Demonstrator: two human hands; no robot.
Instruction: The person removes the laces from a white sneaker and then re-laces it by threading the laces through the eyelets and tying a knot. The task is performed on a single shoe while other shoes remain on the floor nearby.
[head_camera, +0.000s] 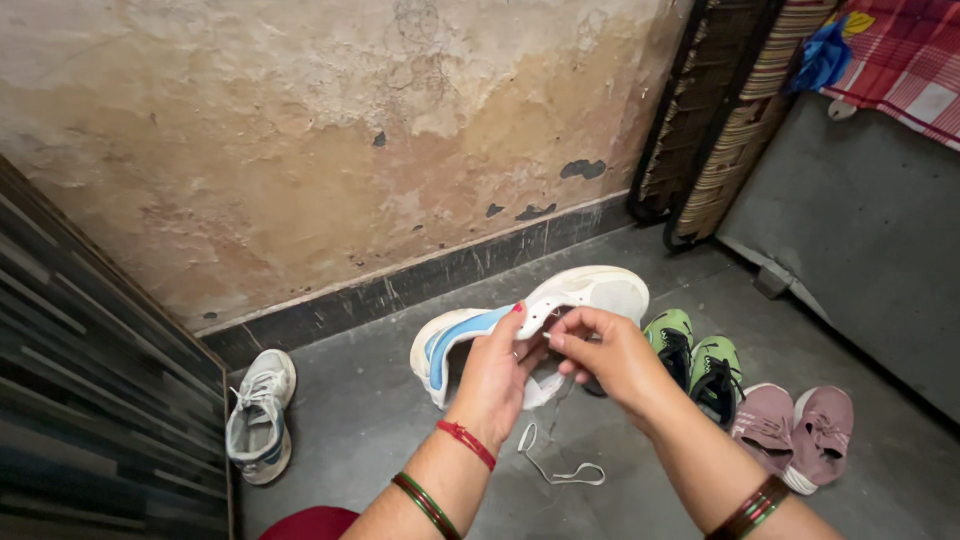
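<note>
White shoe (560, 310) looks light and bendy — left hand (497, 375) grips its side, right hand (610, 355) pinches the floppy lace (560, 470) by the fingertips.

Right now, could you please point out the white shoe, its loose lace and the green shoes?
white shoe (590, 290): head view, on its sole.
lace (560, 474): head view, hanging loop.
green shoes (716, 362): head view, right shoe's upper.

Both hands, left (497, 372) and right (612, 352), hold a sneaker (530, 318) above the floor (380, 420); one shoe (258, 415) lies left, two pairs (745, 390) right, wall (300, 150) behind
</note>
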